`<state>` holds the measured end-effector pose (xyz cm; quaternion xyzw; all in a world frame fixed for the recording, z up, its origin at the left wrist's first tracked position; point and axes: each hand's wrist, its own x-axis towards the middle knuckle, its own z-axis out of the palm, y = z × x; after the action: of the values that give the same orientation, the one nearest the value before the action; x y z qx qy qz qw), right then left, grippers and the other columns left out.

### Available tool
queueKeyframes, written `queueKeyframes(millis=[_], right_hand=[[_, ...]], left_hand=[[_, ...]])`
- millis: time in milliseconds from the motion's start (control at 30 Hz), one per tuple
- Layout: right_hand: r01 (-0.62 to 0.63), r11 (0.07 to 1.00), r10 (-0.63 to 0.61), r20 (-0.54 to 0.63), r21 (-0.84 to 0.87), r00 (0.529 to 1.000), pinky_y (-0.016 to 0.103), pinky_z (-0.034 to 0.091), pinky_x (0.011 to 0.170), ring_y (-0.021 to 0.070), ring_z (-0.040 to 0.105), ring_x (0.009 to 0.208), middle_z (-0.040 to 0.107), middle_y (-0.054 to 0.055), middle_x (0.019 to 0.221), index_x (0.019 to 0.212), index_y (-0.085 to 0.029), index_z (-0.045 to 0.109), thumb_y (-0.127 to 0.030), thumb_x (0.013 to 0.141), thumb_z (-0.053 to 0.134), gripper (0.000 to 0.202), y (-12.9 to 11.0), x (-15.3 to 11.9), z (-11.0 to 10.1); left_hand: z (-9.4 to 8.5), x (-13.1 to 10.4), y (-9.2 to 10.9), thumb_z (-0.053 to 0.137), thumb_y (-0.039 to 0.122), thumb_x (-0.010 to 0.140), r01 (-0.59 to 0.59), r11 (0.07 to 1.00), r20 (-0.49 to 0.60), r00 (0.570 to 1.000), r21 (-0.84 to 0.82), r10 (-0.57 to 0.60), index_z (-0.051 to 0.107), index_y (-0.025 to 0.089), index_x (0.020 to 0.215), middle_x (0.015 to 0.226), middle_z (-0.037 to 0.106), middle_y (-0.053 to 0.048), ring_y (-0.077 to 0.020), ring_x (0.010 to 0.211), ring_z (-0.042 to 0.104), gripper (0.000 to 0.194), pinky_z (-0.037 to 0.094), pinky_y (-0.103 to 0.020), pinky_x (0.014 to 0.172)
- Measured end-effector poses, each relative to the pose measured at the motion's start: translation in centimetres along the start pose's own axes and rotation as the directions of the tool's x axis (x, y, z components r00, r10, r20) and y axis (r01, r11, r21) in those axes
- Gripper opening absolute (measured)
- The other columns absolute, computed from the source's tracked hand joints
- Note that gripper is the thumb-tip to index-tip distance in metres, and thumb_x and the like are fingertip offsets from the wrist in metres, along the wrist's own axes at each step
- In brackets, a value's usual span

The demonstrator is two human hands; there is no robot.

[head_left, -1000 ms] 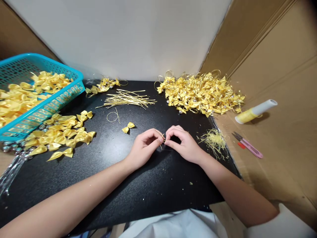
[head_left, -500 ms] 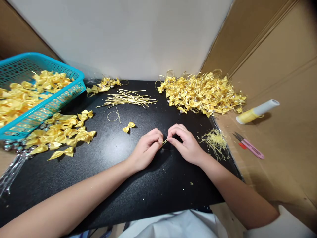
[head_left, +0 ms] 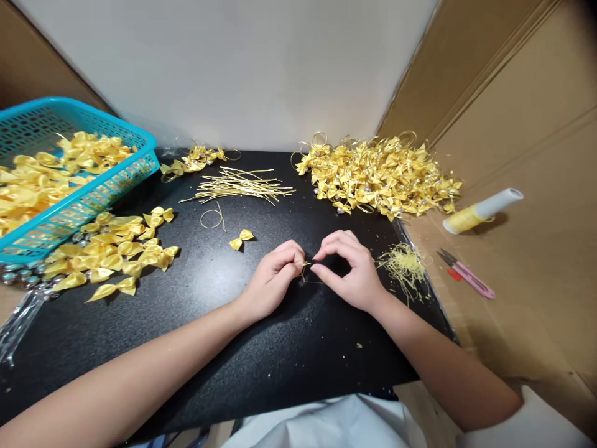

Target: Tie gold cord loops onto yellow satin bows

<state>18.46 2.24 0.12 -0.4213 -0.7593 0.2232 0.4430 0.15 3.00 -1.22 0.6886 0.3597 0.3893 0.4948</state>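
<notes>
So the left hand (head_left: pixel 274 281) has its grip pinched on a thin gold cord (head_left: pixel 305 265), while the right hand's (head_left: pixel 355 274) grip sits parted just beside it. A yellow satin bow (head_left: pixel 241 239) lies nearby on the black table (head_left: pixel 303 361).

From my remote seat I read the loose bow (head_left: pixel 241 239) as smooth, satiny cloth with a soft sheen, while the bundled cords (head_left: pixel 242 185) have a shiny, metallic-looking gold finish and the beads (head_left: pixel 18 272) a glossy, mirror-like one. The tabletop (head_left: pixel 261 367) looks finely grained to me, with a dull gloss under the light, beside the smooth turquoise plastic of the basket (head_left: pixel 144 144). I also make out matt brown cardboard (head_left: pixel 522 124), snips (head_left: pixel 473 281) with metal blades and a pink plastic-looking handle, and soft white cloth (head_left: pixel 326 423).
</notes>
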Motion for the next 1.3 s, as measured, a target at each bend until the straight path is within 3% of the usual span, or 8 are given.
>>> queueKeyframes(millis=[233,500,567,733,933,1067,1300], right_hand=[[-0.002,0.999,0.005,0.062,-0.044,0.998,0.037,0.04,0.079,0.0177,0.057,0.082,0.064,0.002,0.082,0.075,-0.021,0.063,-0.019,0.084,0.065,0.009,0.2,0.0,0.2],[-0.036,0.998,0.039,0.069,-0.045,0.997,0.038,0.042,0.08,0.0179,0.057,0.081,0.064,0.002,0.082,0.073,-0.02,0.061,-0.016,0.078,0.067,0.009,0.6,0.4,-1.2],[-0.049,0.998,0.052,0.099,-0.028,0.994,0.039,0.044,0.082,0.0194,0.058,0.087,0.065,0.003,0.089,0.081,-0.02,0.063,-0.018,0.076,0.07,0.008,0.6,0.4,-1.1],[-0.076,0.985,0.05,0.16,0.156,0.986,0.036,0.049,0.089,0.0205,0.061,0.102,0.066,0.007,0.108,0.109,-0.02,0.061,-0.025,0.072,0.078,0.041,0.2,0.2,0.0],[-0.084,0.974,0.074,0.054,0.21,0.996,0.032,0.054,0.082,0.0166,0.066,0.088,0.07,0.003,0.095,0.099,-0.022,0.064,-0.021,0.076,0.075,0.026,0.0,-0.3,1.2],[-0.123,0.951,0.127,0.005,0.284,0.992,0.033,0.056,0.084,0.0158,0.068,0.086,0.07,0.002,0.094,0.105,-0.023,0.059,-0.019,0.074,0.074,0.035,0.1,-0.7,1.6],[-0.209,0.904,0.206,0.05,0.372,0.977,0.031,0.056,0.078,0.0127,0.067,0.075,0.068,-0.002,0.081,0.108,-0.024,0.051,-0.013,0.076,0.067,0.037,0.1,-0.6,1.4]], left_hand=[[0.2,-0.1,0.1,0.043,0.019,0.088,0.071,0.997,0.023,0.997,-0.007,-0.071,0.044,0.018,0.064,0.068,0.045,0.003,-0.0122,0.067,0.042,0.024,0.033,-0.026,0.065],[0.2,-0.4,0.3,0.042,0.035,0.094,0.149,0.987,-0.012,0.989,-0.052,-0.15,0.043,0.018,0.067,0.062,0.038,0.005,-0.0105,0.059,0.034,0.033,0.03,-0.025,0.059],[0.3,-0.3,0.3,0.043,0.035,0.094,0.145,0.988,-0.011,0.989,-0.052,-0.146,0.043,0.018,0.067,0.063,0.038,0.005,-0.0105,0.06,0.034,0.033,0.03,-0.025,0.06],[0.4,-0.3,0.3,0.044,0.035,0.094,0.138,0.987,0.007,0.99,-0.078,-0.138,0.044,0.018,0.068,0.063,0.04,0.005,-0.0105,0.06,0.034,0.031,0.03,-0.024,0.06],[0.4,-0.2,0.4,0.045,0.034,0.093,0.133,0.988,0.004,0.991,-0.075,-0.133,0.045,0.018,0.068,0.064,0.04,0.005,-0.0106,0.062,0.035,0.03,0.031,-0.024,0.061],[0.4,-0.2,0.5,0.045,0.034,0.092,0.137,0.99,0.007,0.991,-0.022,-0.137,0.045,0.017,0.067,0.065,0.043,0.004,-0.0111,0.065,0.039,0.03,0.033,-0.023,0.064],[0.4,-0.3,0.5,0.044,0.035,0.092,0.139,0.986,-0.013,0.99,0.092,-0.138,0.048,0.017,0.067,0.061,0.045,0.004,-0.011,0.06,0.039,0.031,0.032,-0.023,0.059]])
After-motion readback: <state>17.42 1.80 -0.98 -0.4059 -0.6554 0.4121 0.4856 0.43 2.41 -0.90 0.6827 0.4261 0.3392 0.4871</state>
